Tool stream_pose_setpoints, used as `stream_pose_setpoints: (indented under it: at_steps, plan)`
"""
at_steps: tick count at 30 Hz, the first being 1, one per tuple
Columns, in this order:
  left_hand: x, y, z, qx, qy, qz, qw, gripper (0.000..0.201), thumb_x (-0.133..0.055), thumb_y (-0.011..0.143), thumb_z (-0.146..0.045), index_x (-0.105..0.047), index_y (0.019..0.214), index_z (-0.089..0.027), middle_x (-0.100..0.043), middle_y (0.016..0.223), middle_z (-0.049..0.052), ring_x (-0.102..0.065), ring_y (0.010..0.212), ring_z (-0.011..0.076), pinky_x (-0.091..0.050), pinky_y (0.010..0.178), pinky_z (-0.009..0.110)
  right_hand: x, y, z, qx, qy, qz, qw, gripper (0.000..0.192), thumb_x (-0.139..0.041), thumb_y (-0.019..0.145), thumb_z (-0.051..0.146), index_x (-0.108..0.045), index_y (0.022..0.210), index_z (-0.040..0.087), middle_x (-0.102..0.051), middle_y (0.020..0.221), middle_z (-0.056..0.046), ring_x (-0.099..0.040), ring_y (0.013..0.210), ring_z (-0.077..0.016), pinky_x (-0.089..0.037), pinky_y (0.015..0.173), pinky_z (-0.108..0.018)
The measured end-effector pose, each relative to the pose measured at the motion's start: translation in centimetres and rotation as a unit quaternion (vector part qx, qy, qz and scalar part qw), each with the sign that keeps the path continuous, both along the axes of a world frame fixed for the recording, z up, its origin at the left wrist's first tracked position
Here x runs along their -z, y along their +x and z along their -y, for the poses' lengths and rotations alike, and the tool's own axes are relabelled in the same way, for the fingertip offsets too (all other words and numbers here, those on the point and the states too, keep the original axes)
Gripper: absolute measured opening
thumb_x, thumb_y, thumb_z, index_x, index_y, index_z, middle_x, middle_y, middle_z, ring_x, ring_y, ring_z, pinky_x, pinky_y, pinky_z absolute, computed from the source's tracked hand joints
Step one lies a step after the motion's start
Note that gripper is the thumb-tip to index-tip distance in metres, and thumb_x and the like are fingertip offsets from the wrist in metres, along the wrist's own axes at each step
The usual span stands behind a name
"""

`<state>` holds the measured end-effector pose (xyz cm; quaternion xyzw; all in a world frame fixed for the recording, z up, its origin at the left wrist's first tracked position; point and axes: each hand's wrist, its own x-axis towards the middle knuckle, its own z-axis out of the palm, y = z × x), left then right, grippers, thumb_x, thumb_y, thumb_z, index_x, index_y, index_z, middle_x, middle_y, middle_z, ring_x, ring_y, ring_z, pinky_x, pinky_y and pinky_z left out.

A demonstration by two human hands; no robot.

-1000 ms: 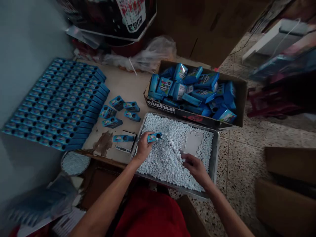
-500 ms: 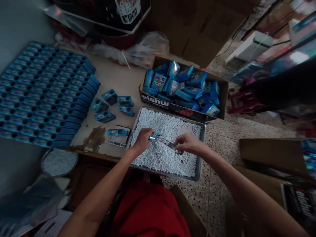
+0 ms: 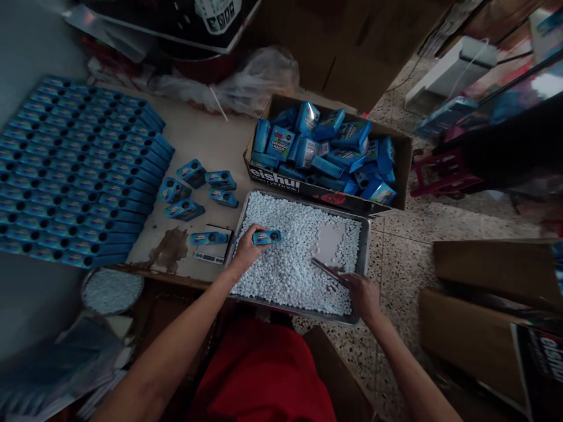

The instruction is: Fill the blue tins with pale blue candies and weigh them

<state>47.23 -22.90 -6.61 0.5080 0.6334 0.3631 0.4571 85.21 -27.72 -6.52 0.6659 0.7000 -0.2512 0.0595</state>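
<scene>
My left hand (image 3: 247,248) grips a small blue box (image 3: 266,237) over the left side of a metal tray (image 3: 364,271) full of small white pellets (image 3: 290,258). My right hand (image 3: 363,295) holds a thin dark scoop (image 3: 328,269) at the tray's near right, its tip lying in the pellets. A bare patch of the tray's bottom shows at the far right among the pellets.
A cardboard box (image 3: 402,164) of loose blue boxes stands behind the tray. Rows of blue boxes (image 3: 79,170) cover the table's left, with several loose ones (image 3: 193,187) beside them. One blue box lies on a small scale (image 3: 210,251). A round bowl of pellets (image 3: 112,290) sits below the table edge.
My right hand has drawn back from the blue box to the tray's near right edge with the scoop. The left hand holds the box level and slightly farther away.
</scene>
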Motion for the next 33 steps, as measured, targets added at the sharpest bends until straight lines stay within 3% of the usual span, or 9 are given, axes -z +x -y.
stream_pose_setpoints:
  at_steps: [4,8,11,15,20,25,29,31,33]
  plan:
    - [0.0,-0.9,0.9,-0.012,-0.018,0.055,0.998,0.035,-0.073,0.070,-0.020,-0.062,0.103,-0.020,-0.073,0.107,0.003,-0.068,0.099,0.0203,-0.053,0.092,0.032,6.3,-7.0,-2.0,0.081,0.042,-0.194,0.977,0.032,-0.055,0.090,0.022,-0.083,0.107,0.021,-0.080,0.108,-0.012,-0.070,0.103,-0.0267,-0.049,0.093,-0.035]
    - [0.0,-1.7,2.1,-0.087,-0.010,0.064,0.994,0.038,-0.075,0.069,-0.019,-0.062,0.104,-0.021,-0.072,0.109,0.002,-0.067,0.100,0.0197,-0.052,0.095,0.032,7.6,-10.6,-3.8,0.101,0.034,-0.252,0.962,0.033,-0.058,0.090,0.034,-0.081,0.107,0.019,-0.081,0.102,-0.010,-0.072,0.092,-0.0253,-0.054,0.083,-0.033]
    - [-0.2,-2.1,2.4,-0.073,-0.009,0.001,0.997,0.037,-0.075,0.068,-0.016,-0.064,0.103,-0.020,-0.072,0.103,0.001,-0.067,0.095,0.0195,-0.053,0.091,0.032,4.9,-9.0,-4.2,0.097,0.009,-0.314,0.944,0.036,-0.062,0.087,0.043,-0.081,0.103,0.017,-0.080,0.089,-0.008,-0.071,0.080,-0.0232,-0.054,0.075,-0.031]
    - [-1.0,-1.6,2.0,-0.060,-0.001,-0.031,0.998,0.035,-0.072,0.065,-0.011,-0.067,0.098,-0.019,-0.071,0.096,0.001,-0.067,0.093,0.0211,-0.052,0.088,0.032,-1.5,-7.1,-5.5,0.060,-0.042,-0.377,0.923,0.035,-0.068,0.083,0.043,-0.082,0.100,0.016,-0.080,0.089,-0.007,-0.069,0.080,-0.0215,-0.051,0.076,-0.031]
    - [-1.8,-0.3,1.6,-0.043,0.013,-0.052,0.998,0.032,-0.067,0.067,-0.008,-0.069,0.097,-0.020,-0.071,0.097,0.003,-0.066,0.096,0.0233,-0.050,0.091,0.034,-9.6,-9.2,-9.0,-0.081,-0.066,-0.220,0.970,0.027,-0.063,0.079,0.021,-0.084,0.095,0.020,-0.070,0.066,-0.001,-0.054,0.059,-0.0132,-0.036,0.061,-0.026]
    - [-1.7,1.3,1.8,-0.022,0.016,-0.046,0.999,0.033,-0.067,0.063,-0.007,-0.069,0.094,-0.020,-0.071,0.097,0.004,-0.065,0.096,0.0246,-0.049,0.092,0.036,-15.5,-13.5,-10.6,-0.192,-0.037,-0.084,0.977,0.025,-0.065,0.075,0.012,-0.085,0.086,0.023,-0.069,0.064,-0.002,-0.049,0.056,-0.0117,-0.027,0.057,-0.027]
    - [-1.2,1.9,1.8,-0.019,0.005,-0.006,1.000,0.033,-0.070,0.063,-0.010,-0.068,0.094,-0.020,-0.071,0.094,0.003,-0.066,0.092,0.0234,-0.051,0.087,0.034,-17.3,-12.3,-9.9,-0.191,-0.014,-0.032,0.981,0.026,-0.063,0.078,0.015,-0.084,0.088,0.025,-0.074,0.071,-0.003,-0.055,0.061,-0.0144,-0.028,0.058,-0.028]
    - [-0.9,1.7,1.9,-0.027,-0.002,0.018,0.999,0.033,-0.073,0.065,-0.013,-0.067,0.097,-0.019,-0.071,0.094,0.002,-0.067,0.089,0.0218,-0.052,0.084,0.032,-16.2,-8.7,-8.8,-0.149,-0.019,-0.043,0.988,0.026,-0.061,0.083,0.020,-0.084,0.094,0.027,-0.077,0.078,-0.002,-0.061,0.065,-0.0158,-0.033,0.060,-0.027]
    - [-0.5,1.2,2.0,-0.044,-0.004,0.035,0.998,0.035,-0.074,0.068,-0.016,-0.065,0.101,-0.019,-0.071,0.100,0.002,-0.067,0.092,0.0207,-0.052,0.086,0.031,-13.3,-3.7,-7.1,-0.087,-0.023,-0.045,0.995,0.025,-0.061,0.086,0.027,-0.084,0.097,0.028,-0.080,0.087,-0.003,-0.068,0.074,-0.0185,-0.038,0.064,-0.027]
